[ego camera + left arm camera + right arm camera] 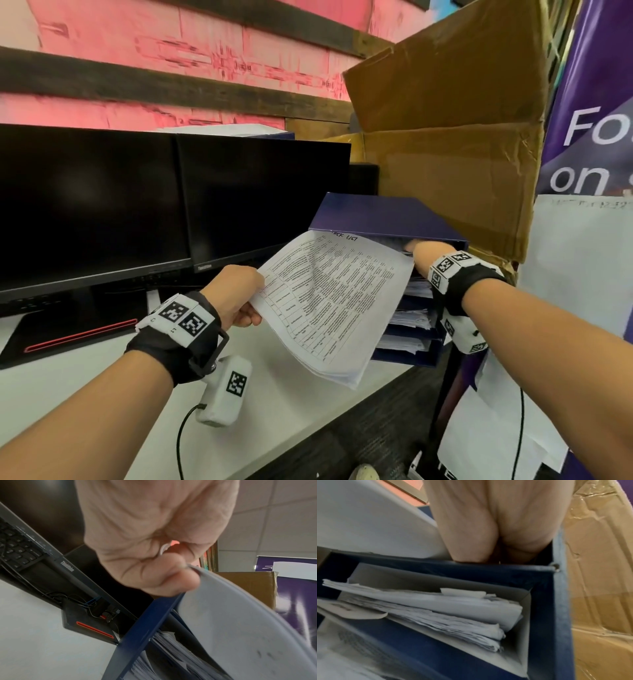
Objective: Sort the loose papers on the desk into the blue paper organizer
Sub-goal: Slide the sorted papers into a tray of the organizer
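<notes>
The blue paper organizer (pixel 387 216) stands at the desk's right end, its lower shelves stuffed with stacked papers (pixel 436 612). My left hand (pixel 239 298) pinches the left edge of a sheaf of printed papers (pixel 335 301) between thumb and curled fingers, held tilted in the air in front of the organizer. The left wrist view shows that left hand (pixel 154 547) on the sheaf's blank underside (pixel 240 628). My right hand (pixel 421 253) reaches into the organizer's top slot beside the sheaf's far corner. In the right wrist view the right hand (pixel 488 520) disappears behind the blue shelf edge (pixel 488 566), so its fingers are hidden.
Two dark monitors (pixel 171 198) fill the left, with a black stand base (pixel 78 337) on the white desk (pixel 274 394). A large open cardboard box (pixel 455 154) rises behind the organizer. A purple banner (pixel 596 102) and hanging white sheets (pixel 579 274) are on the right.
</notes>
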A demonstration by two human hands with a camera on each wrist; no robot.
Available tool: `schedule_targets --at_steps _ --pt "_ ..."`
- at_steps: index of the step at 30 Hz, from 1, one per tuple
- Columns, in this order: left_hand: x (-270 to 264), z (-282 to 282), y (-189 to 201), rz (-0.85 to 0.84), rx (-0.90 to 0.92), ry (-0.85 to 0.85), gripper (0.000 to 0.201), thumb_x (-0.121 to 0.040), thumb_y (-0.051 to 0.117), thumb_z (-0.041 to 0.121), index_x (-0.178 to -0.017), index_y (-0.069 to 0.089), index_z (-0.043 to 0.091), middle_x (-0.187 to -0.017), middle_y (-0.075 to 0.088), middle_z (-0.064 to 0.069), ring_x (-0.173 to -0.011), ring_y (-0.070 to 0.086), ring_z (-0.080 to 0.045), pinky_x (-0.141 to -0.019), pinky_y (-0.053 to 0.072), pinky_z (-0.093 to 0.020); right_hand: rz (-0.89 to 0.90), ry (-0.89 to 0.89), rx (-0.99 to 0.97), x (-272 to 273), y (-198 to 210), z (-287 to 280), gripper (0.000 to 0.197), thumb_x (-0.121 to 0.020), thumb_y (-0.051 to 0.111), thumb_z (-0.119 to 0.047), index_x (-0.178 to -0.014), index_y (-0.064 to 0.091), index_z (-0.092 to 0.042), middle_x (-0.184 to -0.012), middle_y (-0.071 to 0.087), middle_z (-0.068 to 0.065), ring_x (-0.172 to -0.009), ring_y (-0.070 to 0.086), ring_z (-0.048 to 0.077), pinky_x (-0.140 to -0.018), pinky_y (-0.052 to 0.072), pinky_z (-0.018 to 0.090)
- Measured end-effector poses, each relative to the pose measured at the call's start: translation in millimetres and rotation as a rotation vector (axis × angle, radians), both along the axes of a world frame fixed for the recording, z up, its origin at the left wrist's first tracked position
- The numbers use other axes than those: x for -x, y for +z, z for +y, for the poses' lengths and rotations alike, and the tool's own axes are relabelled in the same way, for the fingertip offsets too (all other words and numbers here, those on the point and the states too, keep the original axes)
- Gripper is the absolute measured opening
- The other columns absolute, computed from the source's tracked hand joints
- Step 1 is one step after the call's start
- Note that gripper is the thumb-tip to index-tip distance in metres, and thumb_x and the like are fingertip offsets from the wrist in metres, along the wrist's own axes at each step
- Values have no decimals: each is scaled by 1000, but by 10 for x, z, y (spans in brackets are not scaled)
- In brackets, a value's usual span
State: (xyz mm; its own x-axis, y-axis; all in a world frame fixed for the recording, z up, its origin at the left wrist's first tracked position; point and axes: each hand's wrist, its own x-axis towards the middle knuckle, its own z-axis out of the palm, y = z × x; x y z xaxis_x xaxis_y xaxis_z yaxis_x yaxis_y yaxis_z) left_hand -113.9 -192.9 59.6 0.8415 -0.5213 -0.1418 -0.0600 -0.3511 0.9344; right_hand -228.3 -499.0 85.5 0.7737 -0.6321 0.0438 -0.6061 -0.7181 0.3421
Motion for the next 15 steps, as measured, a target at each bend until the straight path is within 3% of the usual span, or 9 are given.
schedule_targets --at_steps 2,5,7,9,12,15 --pt "7 25 -3 14 24 1 27 -89 34 4 -101 58 0 -82 69 -21 -38 50 -19 -41 37 -21 -38 8 -38 54 39 83 31 -99 42 -10 -125 57 -7 -132 55 12 -119 53 28 -100 40 36" --pt "23 48 -11 81 113 6 24 -92 34 3 -100 57 2 -85 71 -16 -56 65 -23 -44 49 -25 -94 38 -78 210 -13 164 27 -90 45 3 -105 65 -7 -108 66 11 -92 62 29 -80 49 33" --pt "45 37 -16 153 204 7 27 -93 33 -1 -107 56 -1 -99 71 -17 -80 71 -30 -55 58 -35 -98 58 -45 311 -36 204 23 -90 45 1 -99 66 -7 -100 68 11 -81 61 28 -72 48 32" --pt "63 1 -26 190 264 21 32 -92 32 -4 -114 55 -4 -108 68 -19 -93 69 -34 -68 59 -45 -67 77 1 379 -6 255 24 -90 46 3 -101 64 -7 -100 67 10 -84 63 29 -71 49 32" --pt "67 -48 -45 210 301 75 35 -90 33 -5 -117 55 -4 -108 68 -18 -96 68 -35 -79 57 -53 -6 124 54 483 32 317 22 -88 48 6 -100 62 -6 -101 66 11 -88 64 30 -72 50 33" --pt "66 -49 -41 241 374 118 31 -88 34 -6 -109 57 -4 -104 68 -14 -89 67 -32 -79 56 -50 5 144 77 571 69 376 20 -87 48 7 -95 58 -8 -94 63 10 -76 56 29 -70 49 34"
